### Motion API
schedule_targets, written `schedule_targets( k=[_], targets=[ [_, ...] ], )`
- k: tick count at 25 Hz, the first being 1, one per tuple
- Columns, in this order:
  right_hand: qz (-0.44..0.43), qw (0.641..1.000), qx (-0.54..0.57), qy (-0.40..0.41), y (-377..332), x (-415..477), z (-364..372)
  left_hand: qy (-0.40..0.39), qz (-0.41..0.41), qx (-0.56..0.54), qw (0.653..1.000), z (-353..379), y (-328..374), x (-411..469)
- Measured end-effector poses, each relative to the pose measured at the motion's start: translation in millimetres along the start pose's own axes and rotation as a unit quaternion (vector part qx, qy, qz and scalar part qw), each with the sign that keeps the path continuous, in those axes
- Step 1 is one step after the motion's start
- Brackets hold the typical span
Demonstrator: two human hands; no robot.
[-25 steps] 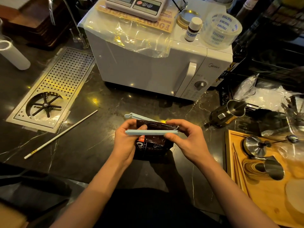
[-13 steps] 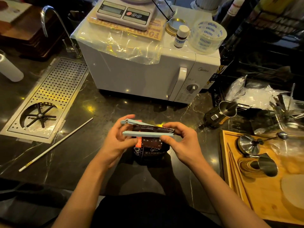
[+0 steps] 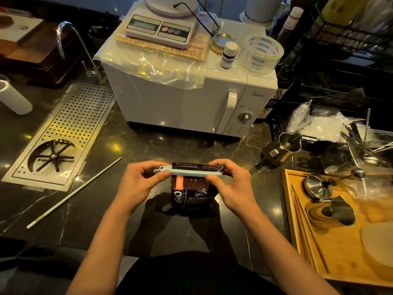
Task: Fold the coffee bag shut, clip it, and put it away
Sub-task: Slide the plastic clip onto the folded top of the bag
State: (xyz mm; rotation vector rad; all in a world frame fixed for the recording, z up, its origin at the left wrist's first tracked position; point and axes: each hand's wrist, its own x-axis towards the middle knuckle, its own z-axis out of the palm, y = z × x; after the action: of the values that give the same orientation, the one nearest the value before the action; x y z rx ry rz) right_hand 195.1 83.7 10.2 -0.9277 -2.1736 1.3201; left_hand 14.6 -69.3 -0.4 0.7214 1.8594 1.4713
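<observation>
A dark brown coffee bag (image 3: 192, 196) with an orange strip stands upright on the black marble counter in front of me. Its top is folded over, and a long pale blue clip (image 3: 189, 172) lies across the fold with both bars pressed together. My left hand (image 3: 140, 184) pinches the clip's left end between thumb and fingers. My right hand (image 3: 230, 184) pinches the clip's right end and the bag's top corner. The bag's right edge is hidden behind my right hand.
A white microwave (image 3: 187, 99) stands behind the bag, with a scale (image 3: 158, 28), a small bottle (image 3: 228, 54) and a tape roll (image 3: 261, 53) on top. A perforated drip tray (image 3: 61, 135) and a white stick (image 3: 74, 191) lie left. A metal pitcher (image 3: 282, 149) and wooden tray (image 3: 340, 258) sit right.
The clip's two bars, spread apart at the left end earlier, are now closed together over the folded top. Both hands and the bag stay in about the same spot on the counter.
</observation>
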Motion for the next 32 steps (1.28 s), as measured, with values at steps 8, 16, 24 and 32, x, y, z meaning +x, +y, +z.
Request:
schedule_targets(
  k=[8, 16, 24, 32],
  targets=[
    [-0.014, 1.0, -0.026, -0.008, -2, 4, 0, 0.022, 0.107, 0.163, 0.981, 0, 8, -3],
    [-0.12, 0.939, -0.261, -0.19, -32, 22, -13, -0.096, 0.219, 0.289, 0.927, -1, 17, 15],
    [-0.156, 0.874, -0.393, -0.238, -59, 36, 14, -0.095, 0.232, 0.341, 0.906, -4, 24, 26],
    [-0.17, 0.891, -0.37, -0.201, -56, 36, 21, -0.119, 0.237, 0.336, 0.904, -4, 22, 28]
  ],
)
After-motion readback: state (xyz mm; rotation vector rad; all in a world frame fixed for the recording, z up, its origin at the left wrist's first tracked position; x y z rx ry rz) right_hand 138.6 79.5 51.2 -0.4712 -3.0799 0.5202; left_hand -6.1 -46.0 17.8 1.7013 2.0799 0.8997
